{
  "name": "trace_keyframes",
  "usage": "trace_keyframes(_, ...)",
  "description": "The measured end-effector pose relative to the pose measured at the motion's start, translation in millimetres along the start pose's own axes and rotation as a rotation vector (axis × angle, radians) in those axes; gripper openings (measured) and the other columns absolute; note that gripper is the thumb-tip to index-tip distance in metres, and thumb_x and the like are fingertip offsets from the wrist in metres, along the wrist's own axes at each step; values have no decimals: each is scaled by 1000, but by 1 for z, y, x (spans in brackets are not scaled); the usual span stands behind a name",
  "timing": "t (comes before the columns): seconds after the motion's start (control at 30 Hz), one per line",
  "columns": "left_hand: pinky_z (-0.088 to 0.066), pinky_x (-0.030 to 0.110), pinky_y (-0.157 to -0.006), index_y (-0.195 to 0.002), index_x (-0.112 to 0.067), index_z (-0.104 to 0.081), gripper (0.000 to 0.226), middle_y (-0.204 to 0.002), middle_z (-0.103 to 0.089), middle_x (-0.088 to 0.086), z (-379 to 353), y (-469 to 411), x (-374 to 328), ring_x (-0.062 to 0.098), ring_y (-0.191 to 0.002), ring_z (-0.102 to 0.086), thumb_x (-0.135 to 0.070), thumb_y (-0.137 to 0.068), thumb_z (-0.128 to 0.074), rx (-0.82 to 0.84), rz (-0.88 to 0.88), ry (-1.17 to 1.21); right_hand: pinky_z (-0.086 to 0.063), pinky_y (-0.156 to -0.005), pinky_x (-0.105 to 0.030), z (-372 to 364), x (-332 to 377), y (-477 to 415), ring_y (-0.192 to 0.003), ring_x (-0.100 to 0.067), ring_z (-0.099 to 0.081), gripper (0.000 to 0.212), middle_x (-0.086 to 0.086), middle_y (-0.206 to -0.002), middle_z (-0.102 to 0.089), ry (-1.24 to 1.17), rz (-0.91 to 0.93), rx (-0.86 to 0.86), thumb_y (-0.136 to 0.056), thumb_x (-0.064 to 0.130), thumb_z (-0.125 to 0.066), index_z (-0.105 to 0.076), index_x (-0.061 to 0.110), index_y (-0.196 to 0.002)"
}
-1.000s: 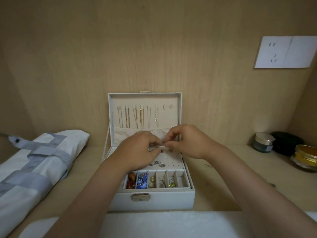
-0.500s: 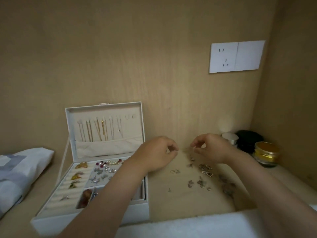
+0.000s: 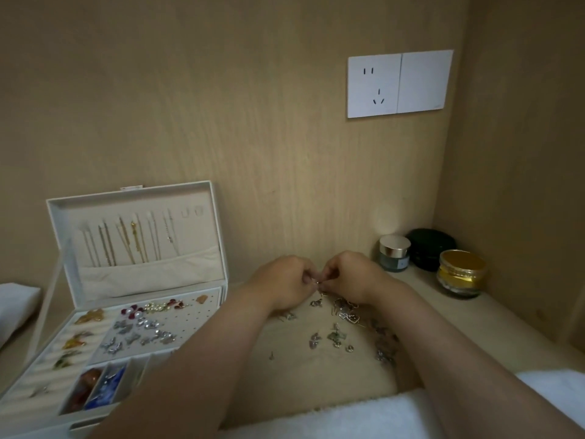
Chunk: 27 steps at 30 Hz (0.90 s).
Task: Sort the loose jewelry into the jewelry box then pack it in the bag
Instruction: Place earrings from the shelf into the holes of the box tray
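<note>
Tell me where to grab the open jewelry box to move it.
Hold the jewelry box by its base, one hand on each short side wall, from left and right. The lid stands upright with a thin ribbon stay and would probably swing if grabbed. It holds loose jewelry: keep it level. The left hand and right hand pinch a small silver piece.

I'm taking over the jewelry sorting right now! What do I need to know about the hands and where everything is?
Hands: left hand and right hand both pinch one small silver piece above the loose jewelry on the shelf.
Jewelry box: open at the left, chains hanging in its lid.
Done: many pieces already sit in its tray.
Left: sort the loose pile, close the box, and pack it in the bag, whose white corner shows far left.
</note>
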State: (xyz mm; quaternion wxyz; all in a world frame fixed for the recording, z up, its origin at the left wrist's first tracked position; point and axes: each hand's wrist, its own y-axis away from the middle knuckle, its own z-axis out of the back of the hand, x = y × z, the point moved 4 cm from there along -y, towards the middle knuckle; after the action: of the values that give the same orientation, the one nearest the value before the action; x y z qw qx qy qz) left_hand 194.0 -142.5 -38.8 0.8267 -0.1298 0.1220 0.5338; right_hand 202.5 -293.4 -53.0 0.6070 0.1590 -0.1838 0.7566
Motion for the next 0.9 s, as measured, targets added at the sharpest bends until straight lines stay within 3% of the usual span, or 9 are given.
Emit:
trace_keyframes(0.13,-51,30,-91,-111,-31,-69,23,-101,-69,-13,-1,-1,3,8,-96,-64,-27,-90,-63,-29,-8,44,-59,-84,-40,0,-7,-2,-82,-14,-70,13,6,-80,-74,-117,-24,-9,-83,34,-76,-75,22,-78)
trace_keyframes(0.27,-53,27,-84,-96,-30,-71,13,-88,-71,-11,-3,-3,5,5,-83,-66,-22,-87,-68,-79,-20,276,-59,-83,-37,7,-7,2,-84,-15,-71,10,1,-83,-75,-278,-36,-43,-87,25,-73,-76,18,-82)
trace_keyframes(0.37,-51,21,-76,-90,-30,-70,12,-83,-72,-8,2,-4,7,-2,-73,-63,-20,-84,-75,-157,-18,427,-54,-59,-21,15,0,9,-63,-4,-65,9,0,-74,-72,-552,-18,-67,-90,14,-70,-76,11,-84)
trace_keyframes(0.47,-53,26,-76,-82,-32,-70,13,-82,-73,-4,8,-6,12,3,-73,-64,-21,-82,-78,-243,-22,498,-40,-43,-15,19,7,14,-44,-1,-51,7,6,-63,-65,-710,-10,-51,-93,12,-69,-75,9,-89)
trace_keyframes(0.67,-43,19,-63,-86,-25,-66,12,-75,-69,-4,10,-5,12,-3,-59,-55,-19,-85,-76,-268,-20,585,-34,-41,-18,22,14,11,-51,-10,-51,8,13,-61,-67,-724,-5,-48,-94,15,-68,-74,16,-90)
trace_keyframes(0.9,-42,22,-65,-87,-34,-65,18,-73,-70,-7,17,-3,15,-4,-60,-56,-21,-83,-77,-340,-33,558,-33,-43,-21,21,20,12,-49,-9,-49,13,0,-67,-67,-760,-29,-57,-92,15,-71,-77,10,-102)
